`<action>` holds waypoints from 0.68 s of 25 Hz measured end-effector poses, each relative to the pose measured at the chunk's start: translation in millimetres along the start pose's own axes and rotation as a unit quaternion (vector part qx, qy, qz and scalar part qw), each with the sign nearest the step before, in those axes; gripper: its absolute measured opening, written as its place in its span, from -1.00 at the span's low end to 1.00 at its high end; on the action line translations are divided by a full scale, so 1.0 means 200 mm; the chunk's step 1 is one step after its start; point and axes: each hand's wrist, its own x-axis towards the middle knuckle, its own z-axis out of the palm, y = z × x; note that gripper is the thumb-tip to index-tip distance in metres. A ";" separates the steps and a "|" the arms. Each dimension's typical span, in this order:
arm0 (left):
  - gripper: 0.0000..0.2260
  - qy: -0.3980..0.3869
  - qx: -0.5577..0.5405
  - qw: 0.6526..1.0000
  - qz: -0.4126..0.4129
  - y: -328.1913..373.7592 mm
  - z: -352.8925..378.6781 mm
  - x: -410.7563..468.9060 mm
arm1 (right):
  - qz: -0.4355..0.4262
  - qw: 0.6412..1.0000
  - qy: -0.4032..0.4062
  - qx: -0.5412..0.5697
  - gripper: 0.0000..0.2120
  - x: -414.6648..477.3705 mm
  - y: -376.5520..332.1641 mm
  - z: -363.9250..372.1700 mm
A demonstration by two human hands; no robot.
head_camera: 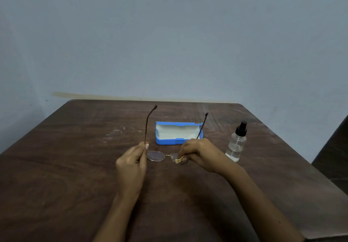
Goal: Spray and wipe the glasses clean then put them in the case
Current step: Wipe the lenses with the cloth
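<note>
Thin metal-rimmed glasses [156, 156] with dark temples are held above the table, lenses toward me and temples pointing away. My left hand [131, 163] grips the left temple near its hinge. My right hand [199, 154] pinches a small yellow cloth [178, 159] against the right lens. A blue glasses case [165, 141] with a pale lining lies open just behind the hands. To the right stands a clear spray bottle [236, 143] with a black pump top, upright and untouched.
Everything rests on a dark brown wooden table [75, 166] whose far edge meets a pale blue wall. A dark chair back [333, 155] shows at the right edge. The table's right edge runs close to the bottle.
</note>
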 end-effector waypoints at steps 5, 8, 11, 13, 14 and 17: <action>-0.88 -0.008 0.000 1.000 -0.013 0.01 0.00 0.00 | -0.003 0.999 -0.024 0.024 -0.86 -0.03 0.00 -0.03; -0.89 -0.021 0.005 0.999 -0.025 0.02 0.01 0.00 | 0.009 0.998 -0.062 0.014 -0.85 -0.04 0.01 -0.06; -0.90 -0.022 0.002 0.999 -0.043 0.01 0.00 0.01 | 0.039 0.996 -0.074 0.010 -0.85 -0.08 0.02 -0.09; -0.90 -0.021 0.006 0.999 -0.045 0.00 0.00 0.01 | 0.083 0.993 -0.020 0.082 -0.88 -0.12 0.05 -0.11; -0.89 -0.023 0.006 0.999 -0.045 0.00 0.00 0.01 | 0.119 0.982 0.018 0.145 -0.89 -0.14 0.07 -0.12; -0.89 -0.035 -0.007 0.998 -0.049 0.00 0.02 0.00 | 0.253 0.893 0.108 0.357 -0.92 -0.21 0.15 -0.13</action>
